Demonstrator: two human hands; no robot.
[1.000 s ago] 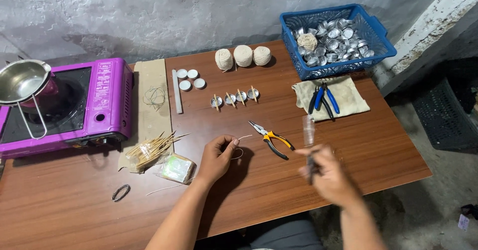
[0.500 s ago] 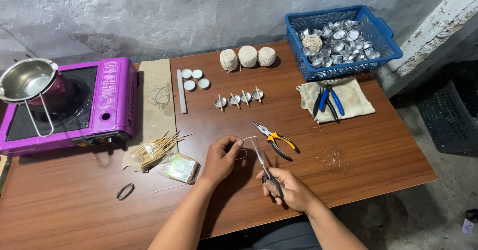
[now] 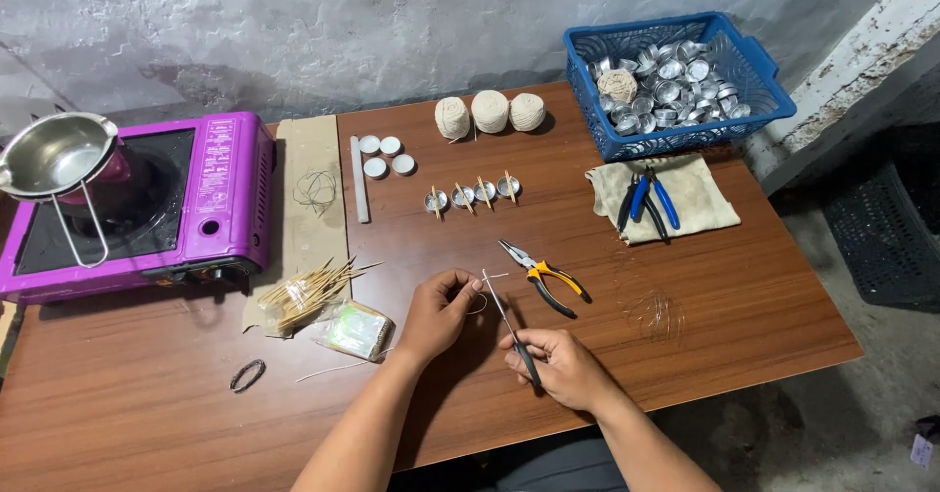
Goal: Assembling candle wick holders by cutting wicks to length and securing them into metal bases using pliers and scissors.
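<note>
Thin pale wick string (image 3: 480, 302) sits pinched in the left hand (image 3: 438, 313), fingers closed on it above the wooden table (image 3: 744, 306). Right hand (image 3: 563, 367) is clenched around the dark handle of a slim tool (image 3: 509, 328), probably scissors, though the tip is too fine to tell; its point angles up to meet the string. Just beyond lie yellow-handled pliers (image 3: 544, 277), jaws toward the left. Left of the hands, a small clear packet (image 3: 356, 330) with a greenish-white label lies flat, touching a bundle of wooden sticks (image 3: 307, 291). Further out, three string balls (image 3: 489, 113), a blue basket (image 3: 636, 142) of metal cups, and a magenta stove (image 3: 230, 193) carrying a pale vertical label on its front panel.
</note>
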